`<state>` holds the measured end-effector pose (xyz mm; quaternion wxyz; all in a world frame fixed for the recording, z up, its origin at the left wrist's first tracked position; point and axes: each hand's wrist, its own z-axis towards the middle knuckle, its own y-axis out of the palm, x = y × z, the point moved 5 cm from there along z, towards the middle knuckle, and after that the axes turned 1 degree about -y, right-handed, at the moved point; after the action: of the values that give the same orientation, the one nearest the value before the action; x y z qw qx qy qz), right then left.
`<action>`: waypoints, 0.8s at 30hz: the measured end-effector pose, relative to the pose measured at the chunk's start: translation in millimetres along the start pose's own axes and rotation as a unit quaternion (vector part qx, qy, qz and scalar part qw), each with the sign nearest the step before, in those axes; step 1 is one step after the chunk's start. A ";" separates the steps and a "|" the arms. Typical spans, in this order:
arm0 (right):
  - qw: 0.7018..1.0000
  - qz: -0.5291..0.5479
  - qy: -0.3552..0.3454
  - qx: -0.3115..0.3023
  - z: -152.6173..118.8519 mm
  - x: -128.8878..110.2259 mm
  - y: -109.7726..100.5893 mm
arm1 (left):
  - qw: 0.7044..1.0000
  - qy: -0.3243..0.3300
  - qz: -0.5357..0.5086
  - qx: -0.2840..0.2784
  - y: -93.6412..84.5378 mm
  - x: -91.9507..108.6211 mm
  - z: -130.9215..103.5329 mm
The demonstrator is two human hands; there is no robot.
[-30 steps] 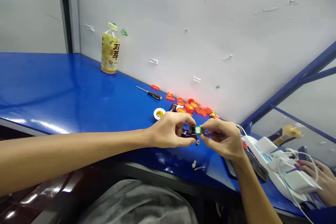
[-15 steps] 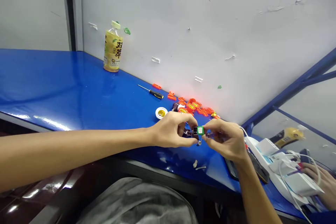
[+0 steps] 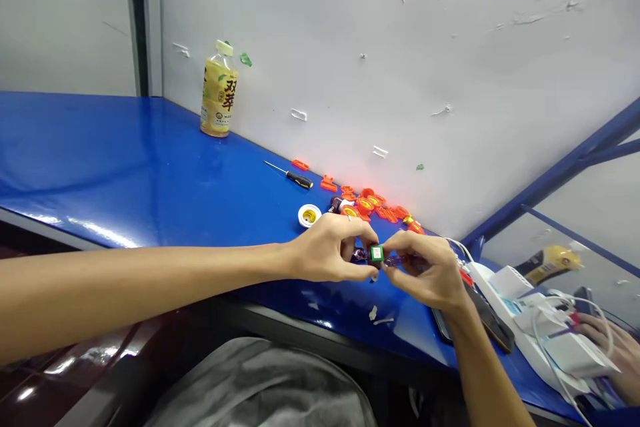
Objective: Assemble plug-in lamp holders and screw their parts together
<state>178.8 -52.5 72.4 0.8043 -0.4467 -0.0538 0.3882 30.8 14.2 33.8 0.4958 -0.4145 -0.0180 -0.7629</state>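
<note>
My left hand point(image 3: 330, 247) pinches a small dark part point(image 3: 374, 263) between thumb and fingers. A small green block point(image 3: 377, 253) with a white label sits at that dark part, between both hands. My right hand point(image 3: 427, 270) is closed with its fingertips against the block's right side. A clear purplish piece point(image 3: 395, 261) shows under the right fingers; its kind I cannot make out. Just behind my left hand lies a white ring-shaped part point(image 3: 309, 215) with a yellow centre. Several orange plastic parts point(image 3: 367, 203) are heaped by the wall.
A screwdriver point(image 3: 299, 179) lies near the wall, and a drink bottle point(image 3: 219, 90) stands further left. Right of my right wrist are a dark phone-like object point(image 3: 493, 327) and a white power strip point(image 3: 530, 357) with chargers and cables. Another person's hand point(image 3: 615, 353) is at the far right.
The green block has moved left into or against the dark part, and my right hand has come closer to my left. The view has shifted slightly.
</note>
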 end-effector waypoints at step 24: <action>0.999 0.016 -0.011 0.038 -4.1 -1.5 -2.9 | 0.999 0.036 -0.022 0.005 1.4 -0.2 0.7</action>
<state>181.3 -57.2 72.6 0.8136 -0.4123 -0.0406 0.4079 32.4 14.0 33.6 0.4819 -0.3834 -0.0131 -0.7878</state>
